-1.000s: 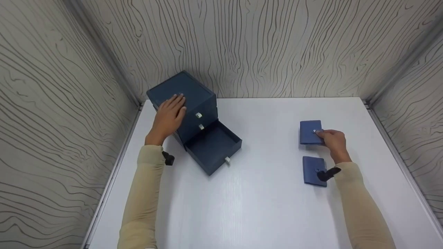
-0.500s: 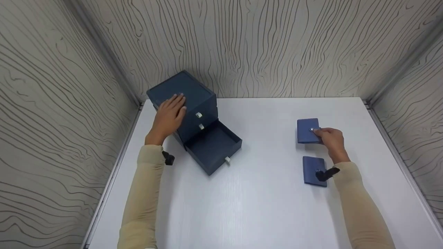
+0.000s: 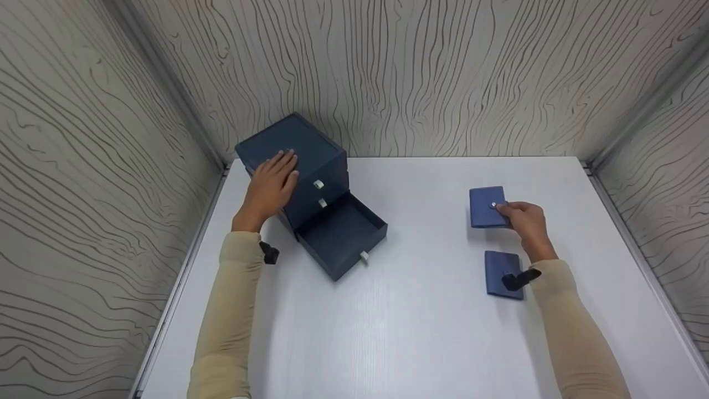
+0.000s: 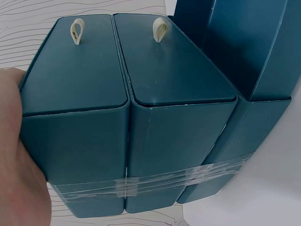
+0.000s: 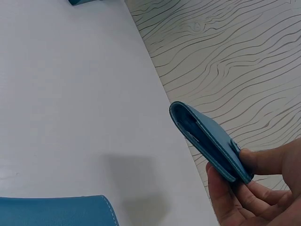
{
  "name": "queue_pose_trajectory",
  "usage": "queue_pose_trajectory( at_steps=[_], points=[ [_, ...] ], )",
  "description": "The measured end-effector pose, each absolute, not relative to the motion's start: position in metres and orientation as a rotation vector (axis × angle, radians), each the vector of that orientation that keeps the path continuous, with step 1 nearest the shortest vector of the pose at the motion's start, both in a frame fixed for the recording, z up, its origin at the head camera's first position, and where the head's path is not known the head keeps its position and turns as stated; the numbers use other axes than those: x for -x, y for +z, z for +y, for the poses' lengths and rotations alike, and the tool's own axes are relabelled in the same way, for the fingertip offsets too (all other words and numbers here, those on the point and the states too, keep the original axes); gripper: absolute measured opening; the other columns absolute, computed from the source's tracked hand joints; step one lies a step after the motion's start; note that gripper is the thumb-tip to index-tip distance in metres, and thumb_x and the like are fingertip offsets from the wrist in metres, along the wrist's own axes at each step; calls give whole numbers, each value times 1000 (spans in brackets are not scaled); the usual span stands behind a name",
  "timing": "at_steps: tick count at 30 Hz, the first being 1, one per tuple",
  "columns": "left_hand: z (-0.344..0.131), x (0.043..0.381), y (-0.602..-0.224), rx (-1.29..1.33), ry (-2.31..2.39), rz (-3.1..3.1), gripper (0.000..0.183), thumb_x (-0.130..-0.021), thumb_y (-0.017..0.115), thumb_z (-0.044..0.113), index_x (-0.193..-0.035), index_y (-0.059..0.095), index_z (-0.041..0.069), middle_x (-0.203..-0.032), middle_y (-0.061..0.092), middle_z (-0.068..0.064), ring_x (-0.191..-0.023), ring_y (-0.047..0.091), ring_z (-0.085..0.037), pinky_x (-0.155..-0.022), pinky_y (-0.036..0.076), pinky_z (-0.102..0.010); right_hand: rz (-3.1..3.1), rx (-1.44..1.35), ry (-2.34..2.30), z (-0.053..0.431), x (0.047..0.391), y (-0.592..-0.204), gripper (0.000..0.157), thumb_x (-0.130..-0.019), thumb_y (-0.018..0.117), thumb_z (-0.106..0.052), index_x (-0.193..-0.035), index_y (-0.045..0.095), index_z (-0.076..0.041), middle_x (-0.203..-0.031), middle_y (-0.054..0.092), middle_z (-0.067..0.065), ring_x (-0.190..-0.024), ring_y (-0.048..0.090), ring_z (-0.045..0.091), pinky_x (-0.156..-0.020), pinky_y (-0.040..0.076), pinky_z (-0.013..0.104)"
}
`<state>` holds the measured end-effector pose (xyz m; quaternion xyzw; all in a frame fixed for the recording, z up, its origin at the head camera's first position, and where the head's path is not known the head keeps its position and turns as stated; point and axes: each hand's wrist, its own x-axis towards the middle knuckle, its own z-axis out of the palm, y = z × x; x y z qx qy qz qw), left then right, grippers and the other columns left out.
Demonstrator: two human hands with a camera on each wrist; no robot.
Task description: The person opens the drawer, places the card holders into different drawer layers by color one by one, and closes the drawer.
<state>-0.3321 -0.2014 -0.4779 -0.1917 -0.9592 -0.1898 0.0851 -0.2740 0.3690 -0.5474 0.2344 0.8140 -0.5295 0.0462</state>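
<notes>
the white desk (image 3: 421,327) bears a dark blue drawer box (image 3: 293,136), its bottom drawer (image 3: 342,230) pulled out. the left hand (image 3: 270,185), fingers straight, seems to rest on the box's top. well right of the box, the right hand (image 3: 527,223) pinches a blue wallet (image 3: 485,209) above the desk; also right of the box lies a second wallet (image 3: 495,271).
</notes>
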Motion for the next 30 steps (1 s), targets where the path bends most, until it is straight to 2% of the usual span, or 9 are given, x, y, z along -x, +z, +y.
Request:
queue_pose_trajectory(
  at_steps=[6,11,17,24,30],
  points=[
    [-201,333,-478,580,-547,-2877,57,-118,34,39,-167,36,10,-175,32,-8,-165,25,-30,-136,17,-54,2503,-702,-1585,364,275,-545,63,-108,61,-40,-153,53,4,-118,65,2,-93,60,4,-92,46,25],
    [-202,333,-476,575,-529,-2904,57,-118,33,40,-168,35,12,-176,31,-7,-166,23,-29,-137,15,-52,2523,-685,-1590,359,275,-543,63,-109,60,-38,-154,52,5,-125,65,8,-89,63,1,-90,50,22],
    [-202,333,-475,579,-508,-2920,57,-118,33,40,-168,33,13,-176,30,-7,-166,23,-29,-137,15,-52,2514,-686,-1575,353,276,-539,65,-110,58,-41,-157,49,3,-142,60,18,-103,63,10,-99,49,29],
    [-203,333,-475,588,-495,-2918,58,-118,31,41,-168,33,12,-176,30,-7,-166,23,-29,-137,15,-52,2536,-634,-1569,347,276,-531,64,-109,59,-42,-154,52,3,-129,65,11,-97,63,8,-94,48,26],
    [-202,332,-474,586,-508,-2920,58,-118,32,40,-168,32,12,-176,29,-7,-166,22,-29,-137,15,-52,2535,-618,-1573,342,275,-524,65,-109,59,-42,-155,51,2,-139,63,18,-103,64,11,-99,48,30]
  ],
)
